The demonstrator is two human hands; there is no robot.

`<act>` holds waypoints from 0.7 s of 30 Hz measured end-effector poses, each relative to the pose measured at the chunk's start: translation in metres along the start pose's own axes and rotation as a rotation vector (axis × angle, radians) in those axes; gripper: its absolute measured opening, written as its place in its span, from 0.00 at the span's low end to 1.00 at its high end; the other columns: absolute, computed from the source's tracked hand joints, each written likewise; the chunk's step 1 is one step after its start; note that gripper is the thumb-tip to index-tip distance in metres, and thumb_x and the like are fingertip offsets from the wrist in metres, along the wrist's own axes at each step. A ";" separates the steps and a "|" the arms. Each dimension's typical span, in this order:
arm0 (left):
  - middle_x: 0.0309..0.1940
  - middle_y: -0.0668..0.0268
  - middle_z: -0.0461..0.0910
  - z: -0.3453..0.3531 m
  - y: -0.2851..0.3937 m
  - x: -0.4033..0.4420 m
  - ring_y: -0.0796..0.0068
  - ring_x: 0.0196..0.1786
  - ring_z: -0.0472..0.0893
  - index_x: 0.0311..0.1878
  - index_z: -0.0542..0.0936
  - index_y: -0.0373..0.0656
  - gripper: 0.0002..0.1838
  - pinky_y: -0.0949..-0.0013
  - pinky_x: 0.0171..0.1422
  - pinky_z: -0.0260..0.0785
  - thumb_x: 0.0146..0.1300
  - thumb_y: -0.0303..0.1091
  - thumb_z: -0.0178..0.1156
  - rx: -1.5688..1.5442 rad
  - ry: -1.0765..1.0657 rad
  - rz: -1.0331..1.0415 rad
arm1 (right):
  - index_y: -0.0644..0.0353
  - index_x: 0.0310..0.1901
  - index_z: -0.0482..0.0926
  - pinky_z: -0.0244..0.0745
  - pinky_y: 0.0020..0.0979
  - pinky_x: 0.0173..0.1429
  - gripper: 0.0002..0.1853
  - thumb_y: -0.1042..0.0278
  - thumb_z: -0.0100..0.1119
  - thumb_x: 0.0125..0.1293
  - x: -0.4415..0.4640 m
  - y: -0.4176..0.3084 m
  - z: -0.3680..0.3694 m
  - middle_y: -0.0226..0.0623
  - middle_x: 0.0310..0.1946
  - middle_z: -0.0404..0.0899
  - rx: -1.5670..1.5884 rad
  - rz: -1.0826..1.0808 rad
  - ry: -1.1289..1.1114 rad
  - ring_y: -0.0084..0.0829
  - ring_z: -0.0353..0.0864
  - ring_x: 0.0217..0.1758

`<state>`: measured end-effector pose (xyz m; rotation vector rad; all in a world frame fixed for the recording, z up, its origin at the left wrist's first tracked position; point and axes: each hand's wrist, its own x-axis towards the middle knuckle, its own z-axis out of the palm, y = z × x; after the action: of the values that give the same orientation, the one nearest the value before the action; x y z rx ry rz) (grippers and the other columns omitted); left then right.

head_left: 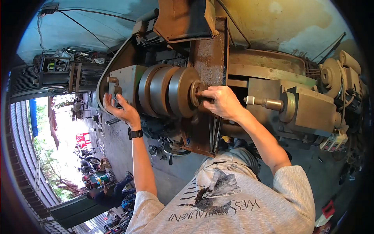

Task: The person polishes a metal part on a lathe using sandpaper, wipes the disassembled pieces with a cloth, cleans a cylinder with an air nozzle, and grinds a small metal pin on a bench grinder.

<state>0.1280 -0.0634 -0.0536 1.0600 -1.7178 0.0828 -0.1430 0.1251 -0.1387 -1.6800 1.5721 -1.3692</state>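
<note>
A lathe's headstock [124, 82] carries a stack of large steel pulley-like discs [156, 91] in front of me. My right hand [223, 102] is closed, its fingertips pinched at the bore of the small collar [194, 93] on the right-hand face. What they pinch, if anything, is hidden. My left hand [125, 112], with a black watch [135, 133] at the wrist, is cupped with fingers apart at the headstock's left end. It is just below a short metal knob [112, 79]; whether it touches the end of the machine, I cannot tell.
To the right stands a tailstock [311, 113] with a spindle pointing left. A rusty guard plate [208, 58] rises behind the discs, below a brown cover [183, 19]. A motor [331, 76] sits far right. At lower left another person [111, 197] is near clutter; a red chair [82, 139] is outside.
</note>
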 end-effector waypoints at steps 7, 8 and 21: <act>0.60 0.56 0.72 0.001 0.001 -0.001 0.61 0.59 0.73 0.63 0.70 0.36 0.23 0.58 0.66 0.64 0.73 0.41 0.58 -0.007 0.005 -0.011 | 0.66 0.52 0.82 0.78 0.41 0.39 0.22 0.72 0.60 0.53 0.002 -0.003 -0.010 0.48 0.29 0.81 -0.046 -0.064 -0.111 0.48 0.81 0.30; 0.60 0.56 0.72 0.002 0.002 -0.001 0.61 0.59 0.73 0.63 0.70 0.36 0.23 0.58 0.66 0.64 0.73 0.41 0.58 -0.006 0.003 -0.013 | 0.68 0.54 0.81 0.77 0.39 0.37 0.24 0.73 0.59 0.53 0.002 -0.002 -0.010 0.51 0.29 0.82 -0.023 -0.069 -0.148 0.48 0.80 0.28; 0.58 0.55 0.74 0.004 -0.002 -0.001 0.60 0.59 0.74 0.61 0.72 0.34 0.22 0.60 0.66 0.66 0.72 0.40 0.58 0.021 0.017 -0.027 | 0.69 0.66 0.72 0.66 0.25 0.29 0.30 0.76 0.49 0.59 -0.002 -0.005 0.000 0.27 0.19 0.68 0.850 0.460 -0.278 0.18 0.65 0.22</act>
<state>0.1265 -0.0665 -0.0571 1.0944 -1.6899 0.0926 -0.1401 0.1280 -0.1350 -0.8721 0.9181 -1.2263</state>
